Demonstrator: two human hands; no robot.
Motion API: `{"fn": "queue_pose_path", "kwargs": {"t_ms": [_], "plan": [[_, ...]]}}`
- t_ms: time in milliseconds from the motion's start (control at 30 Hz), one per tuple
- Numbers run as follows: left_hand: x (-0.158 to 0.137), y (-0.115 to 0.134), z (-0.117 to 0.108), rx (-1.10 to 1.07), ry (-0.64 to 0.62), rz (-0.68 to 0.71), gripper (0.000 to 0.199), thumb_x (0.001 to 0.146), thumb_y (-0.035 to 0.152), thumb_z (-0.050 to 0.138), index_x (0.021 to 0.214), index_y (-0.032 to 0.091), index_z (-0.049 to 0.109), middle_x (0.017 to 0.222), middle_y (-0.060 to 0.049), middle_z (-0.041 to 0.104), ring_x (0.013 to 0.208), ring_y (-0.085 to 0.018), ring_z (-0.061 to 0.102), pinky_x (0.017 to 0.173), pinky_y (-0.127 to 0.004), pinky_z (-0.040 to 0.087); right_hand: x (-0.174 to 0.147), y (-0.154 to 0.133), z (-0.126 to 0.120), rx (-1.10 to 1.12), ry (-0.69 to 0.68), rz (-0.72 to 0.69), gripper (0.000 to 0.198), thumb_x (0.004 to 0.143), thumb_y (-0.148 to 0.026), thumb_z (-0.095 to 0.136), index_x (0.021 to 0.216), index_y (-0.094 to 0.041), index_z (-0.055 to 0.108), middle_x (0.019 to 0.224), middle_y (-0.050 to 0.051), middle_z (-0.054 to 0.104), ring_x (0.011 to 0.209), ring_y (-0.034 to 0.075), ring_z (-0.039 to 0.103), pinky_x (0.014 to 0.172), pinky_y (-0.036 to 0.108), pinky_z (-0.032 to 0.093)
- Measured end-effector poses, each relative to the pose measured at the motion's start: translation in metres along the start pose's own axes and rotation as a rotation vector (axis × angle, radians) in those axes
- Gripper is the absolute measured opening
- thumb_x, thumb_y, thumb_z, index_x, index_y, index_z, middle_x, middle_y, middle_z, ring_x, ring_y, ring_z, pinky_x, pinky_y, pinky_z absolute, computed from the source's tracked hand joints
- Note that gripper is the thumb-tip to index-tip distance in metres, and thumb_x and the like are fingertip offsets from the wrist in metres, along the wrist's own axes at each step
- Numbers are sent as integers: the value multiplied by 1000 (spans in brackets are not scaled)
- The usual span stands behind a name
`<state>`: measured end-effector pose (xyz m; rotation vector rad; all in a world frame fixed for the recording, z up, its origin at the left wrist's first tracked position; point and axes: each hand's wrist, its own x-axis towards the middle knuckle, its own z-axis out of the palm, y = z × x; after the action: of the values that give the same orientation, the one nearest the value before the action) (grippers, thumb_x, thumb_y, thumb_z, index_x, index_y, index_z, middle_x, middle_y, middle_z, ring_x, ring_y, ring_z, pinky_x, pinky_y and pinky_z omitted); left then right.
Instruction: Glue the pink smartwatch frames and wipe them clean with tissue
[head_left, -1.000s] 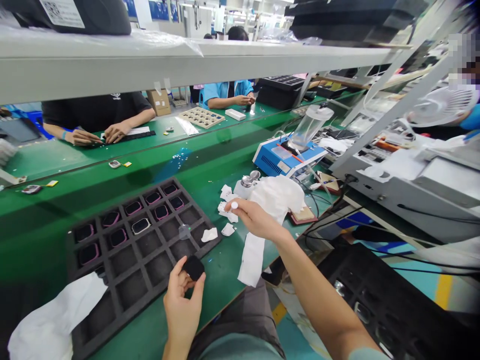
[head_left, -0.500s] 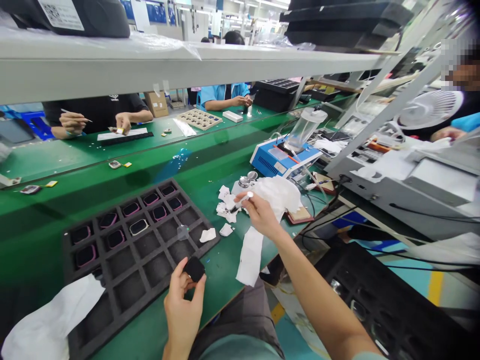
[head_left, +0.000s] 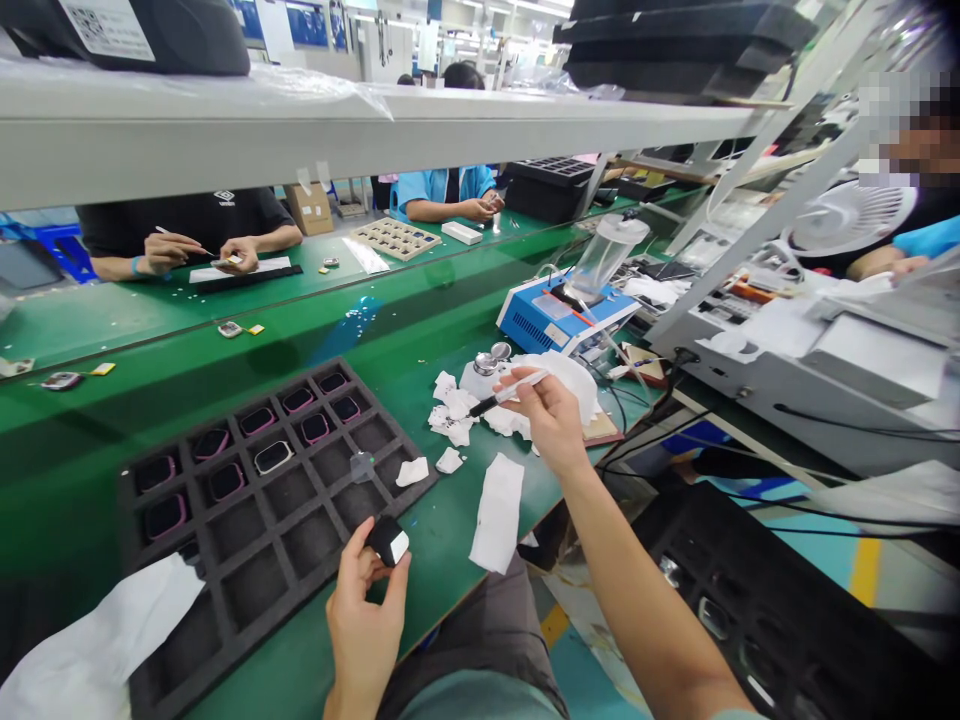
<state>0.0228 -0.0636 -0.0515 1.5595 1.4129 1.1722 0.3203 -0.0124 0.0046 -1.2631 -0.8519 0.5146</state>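
Note:
My left hand (head_left: pixel 369 610) grips a small black square watch piece (head_left: pixel 385 538) by its edges, beside the tray's near edge. A bright white patch shows on its face; whether this is glare I cannot tell. My right hand (head_left: pixel 551 415) pinches a slim pen-like tool (head_left: pixel 496 396) with a dark front part and a pale rear. Its tip points left, at the torn white wipes (head_left: pixel 452 412) with dark specks on them. Left of my hands lies a black foam tray (head_left: pixel 315 497), its far compartments holding several watch pieces (head_left: pixel 273 457) with pink or silver rims.
A folded wipe (head_left: pixel 498 512) lies near the table edge. Small round metal dishes (head_left: pixel 486 364) stand behind my right hand, with a blue device (head_left: pixel 559 315) beyond. A white shelf (head_left: pixel 360 150) crosses overhead. Co-workers sit opposite and at right. Another black tray (head_left: pixel 780 620) is below right.
My right hand has moved a little right, and the tool now shows lengthwise in its fingers. The white patch has appeared on the watch piece in my left hand, which stays about in place.

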Motion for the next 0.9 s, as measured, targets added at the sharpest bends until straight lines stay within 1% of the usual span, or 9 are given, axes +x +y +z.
{"fn": "queue_pose_path", "kwargs": {"t_ms": [200, 267, 367, 533, 700, 767, 900], "plan": [[0, 1, 0, 16, 1, -4, 59, 80, 52, 77, 126, 16, 66, 79, -4, 76, 68, -20, 76, 71, -32, 65, 2, 7, 2, 19, 44, 17, 49, 83, -60, 72, 110, -20, 64, 106, 11, 76, 99, 28, 75, 82, 46, 65], [0, 1, 0, 7, 1, -5, 59, 80, 51, 77, 127, 16, 66, 80, -4, 76, 68, -20, 76, 71, -32, 65, 1, 10, 3, 3, 47, 17, 49, 84, -60, 71, 111, -20, 63, 107, 12, 76, 99, 28, 75, 81, 46, 65], [0, 1, 0, -6, -1, -7, 59, 80, 50, 77, 127, 16, 65, 81, -4, 77, 69, -20, 76, 71, -32, 65, -2, 17, 8, -49, 6, 16, 48, 87, -61, 66, 112, -20, 63, 108, 13, 76, 99, 28, 75, 82, 46, 65], [-1, -1, 0, -7, -7, -5, 58, 82, 46, 77, 128, 16, 63, 84, -6, 78, 72, -20, 77, 73, -32, 65, -8, 23, 16, -97, -59, 17, 48, 83, -62, 70, 104, -19, 67, 101, 14, 77, 97, 30, 75, 81, 47, 64], [-2, -1, -1, 9, 19, -4, 58, 80, 48, 78, 127, 16, 65, 83, -5, 78, 71, -21, 77, 72, -32, 65, -12, 17, 14, -124, -47, -38, 39, 91, -55, 63, 110, -20, 65, 107, 13, 76, 104, 28, 74, 89, 46, 60], [-1, -1, -2, 9, 25, -3, 59, 80, 48, 78, 128, 17, 64, 85, -6, 80, 72, -22, 78, 73, -33, 65, -14, 18, 15, -151, -65, -57, 36, 91, -52, 63, 108, -20, 66, 105, 12, 77, 101, 28, 74, 89, 46, 59], [-1, -2, -3, 12, 31, -5, 59, 80, 47, 78, 128, 17, 64, 87, -8, 81, 73, -23, 78, 72, -33, 65, -17, 20, 19, -166, -93, -77, 31, 88, -48, 67, 101, -20, 69, 96, 11, 78, 92, 28, 73, 86, 46, 58]]}}
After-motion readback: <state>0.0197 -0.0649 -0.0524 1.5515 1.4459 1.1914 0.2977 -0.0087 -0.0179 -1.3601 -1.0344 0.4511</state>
